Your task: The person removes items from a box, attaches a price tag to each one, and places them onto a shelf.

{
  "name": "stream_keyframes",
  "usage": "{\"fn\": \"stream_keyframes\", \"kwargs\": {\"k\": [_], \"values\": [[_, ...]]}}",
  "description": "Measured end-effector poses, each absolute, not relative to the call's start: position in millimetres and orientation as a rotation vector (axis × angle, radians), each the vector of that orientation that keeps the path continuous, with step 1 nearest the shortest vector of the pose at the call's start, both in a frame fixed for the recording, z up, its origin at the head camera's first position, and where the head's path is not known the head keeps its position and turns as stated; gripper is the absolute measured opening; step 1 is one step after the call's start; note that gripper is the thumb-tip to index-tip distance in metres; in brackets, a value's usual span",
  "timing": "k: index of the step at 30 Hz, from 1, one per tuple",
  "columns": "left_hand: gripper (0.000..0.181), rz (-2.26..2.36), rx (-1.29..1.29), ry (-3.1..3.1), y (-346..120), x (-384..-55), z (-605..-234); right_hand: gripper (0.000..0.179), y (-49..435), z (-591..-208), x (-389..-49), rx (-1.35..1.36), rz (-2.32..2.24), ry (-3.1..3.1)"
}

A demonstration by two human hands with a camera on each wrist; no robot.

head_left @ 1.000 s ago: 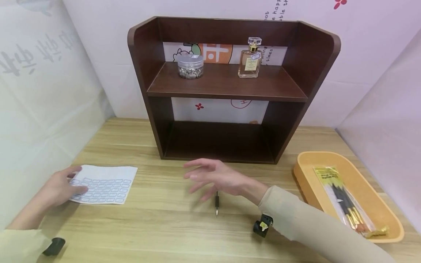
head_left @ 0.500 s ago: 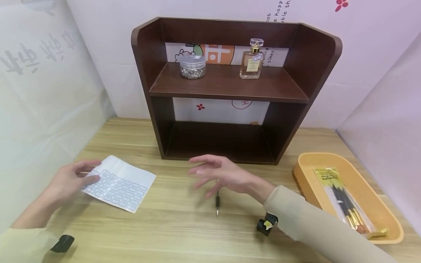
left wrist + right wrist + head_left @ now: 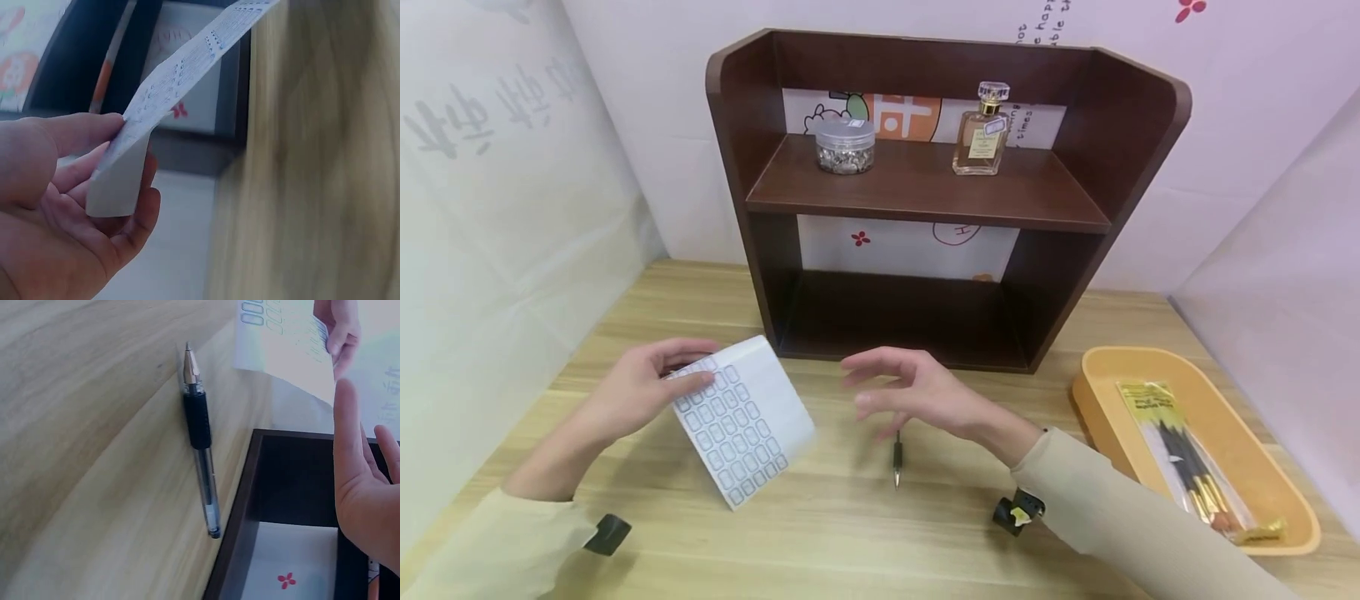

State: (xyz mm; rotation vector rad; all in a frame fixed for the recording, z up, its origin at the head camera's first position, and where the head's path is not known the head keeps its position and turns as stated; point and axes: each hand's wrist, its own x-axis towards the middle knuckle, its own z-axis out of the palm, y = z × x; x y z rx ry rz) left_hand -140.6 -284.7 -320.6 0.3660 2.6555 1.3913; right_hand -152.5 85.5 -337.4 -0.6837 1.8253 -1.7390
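Head view: left of the pen (image 3: 898, 465), the left hand (image 3: 638, 386) pinches the label sheet (image 3: 748, 425) by its edge; over the pen, the right hand (image 3: 925, 394) hovers, fingers parted. A light second grip should limit flexing.

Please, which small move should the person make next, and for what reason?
Probably the right hand should reach across and pinch the near free edge of the printed sheet, to steady it. The left hand pinches the sheet only at its opposite side, and the right hand holds nothing, its fingers pointing toward the sheet.
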Motion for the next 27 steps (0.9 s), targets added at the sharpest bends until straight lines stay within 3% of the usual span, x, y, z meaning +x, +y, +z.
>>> {"fn": "stream_keyframes", "kwargs": {"k": [11,27], "values": [[0.033,1.404,0.515,2.551,-229,-148,-310,0.032,83,-328,-145,-0.784,-1.806,2.134],[0.023,1.483,0.709,2.315,-177,-149,-300,0.027,78,-323,-143,-0.836,-1.729,2.531]]}}
